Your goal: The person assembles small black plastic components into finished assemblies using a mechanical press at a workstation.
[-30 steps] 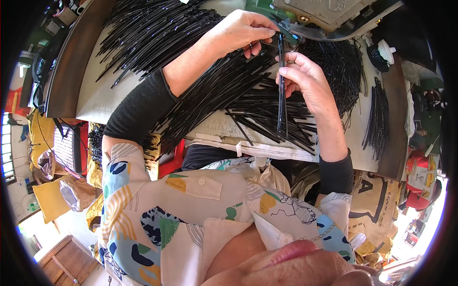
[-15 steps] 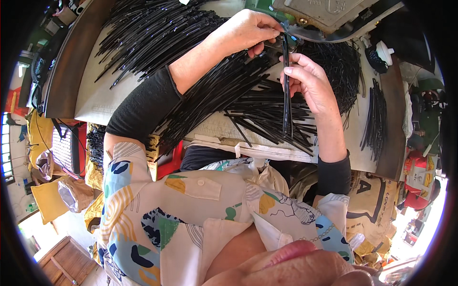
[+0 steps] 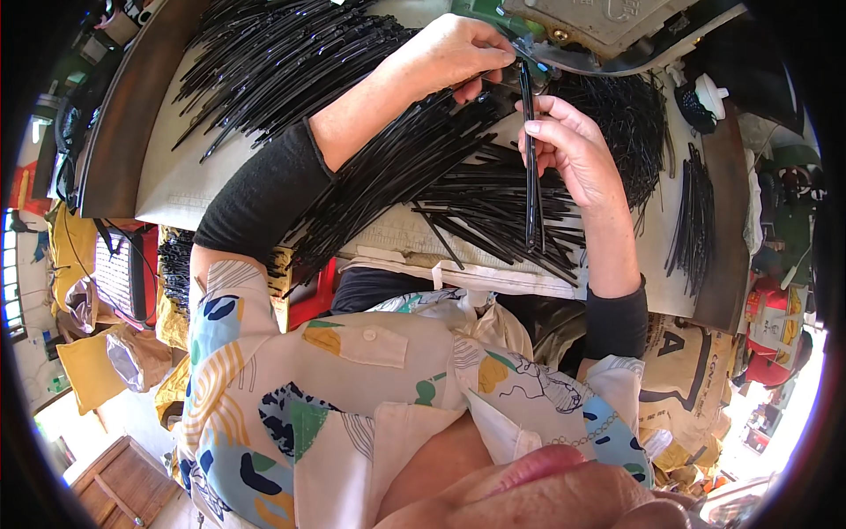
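Note:
My right hand (image 3: pixel 577 150) grips a long, thin, glossy black strip (image 3: pixel 531 189) between thumb and fingers, and the strip hangs nearly upright with its lower end loose. My left hand (image 3: pixel 463 57) is pinched closed against the strip's upper end, right beside the metal machine part; what sits between those fingertips is too small to make out. Above both hands is the grey machine housing (image 3: pixel 608 22), with a green body part behind it. A pile of similar black strips (image 3: pixel 493 203) lies under and in front of my hands.
A larger heap of black strips (image 3: pixel 282 70) covers the table's far left. Tangled thin black strands (image 3: pixel 617 132) lie right of my right hand, and a small bundle (image 3: pixel 692 220) lies near the table's right edge. Sacks (image 3: pixel 683 379) stand beyond that edge.
My left hand has moved very slightly left and up, and the strip's upper end has shifted a little left with it. The right hand keeps its hold on the strip.

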A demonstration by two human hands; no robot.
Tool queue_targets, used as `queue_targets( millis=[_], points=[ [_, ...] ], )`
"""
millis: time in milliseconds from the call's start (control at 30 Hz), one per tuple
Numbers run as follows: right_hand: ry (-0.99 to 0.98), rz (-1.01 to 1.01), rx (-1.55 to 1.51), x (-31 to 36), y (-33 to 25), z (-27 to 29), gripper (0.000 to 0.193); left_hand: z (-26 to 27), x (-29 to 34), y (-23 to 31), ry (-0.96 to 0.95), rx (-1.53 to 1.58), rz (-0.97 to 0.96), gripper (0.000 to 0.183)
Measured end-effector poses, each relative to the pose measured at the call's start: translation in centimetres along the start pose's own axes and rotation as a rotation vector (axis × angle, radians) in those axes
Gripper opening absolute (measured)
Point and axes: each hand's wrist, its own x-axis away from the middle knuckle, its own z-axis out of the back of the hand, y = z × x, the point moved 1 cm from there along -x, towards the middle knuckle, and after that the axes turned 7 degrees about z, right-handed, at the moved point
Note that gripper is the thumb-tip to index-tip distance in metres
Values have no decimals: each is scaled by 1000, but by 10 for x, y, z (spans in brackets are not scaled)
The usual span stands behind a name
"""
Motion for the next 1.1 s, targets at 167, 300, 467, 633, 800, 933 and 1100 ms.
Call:
queue_targets(
  millis=[167, 300, 467, 633, 800, 933, 1100],
  points=[
    [24, -28, -70, -2, 3, -7, 25, 3, 3, -3, -7, -30, 104, 33],
    [43, -19, -123, -4, 6, -13, 23, -1, 3, -2, 8, 7, 104, 35],
    [106, 17, -172, -5, 7, -19, 20, -1, 9, 3, -17, 29, 75, 33],
    [132, 27, -158, -7, 7, -16, 20, 2, 10, 4, -92, 94, 102, 29],
    [145, 48, -128, -9, 6, -17, 21, -1, 10, -1, -110, 158, 144, 27],
    [131, 59, -116, -11, 6, -15, 21, -3, 10, 1, -109, 172, 136, 28],
    [121, 72, -107, -13, 2, -16, 22, -5, 9, -2, -91, 209, 115, 30]
  ],
)
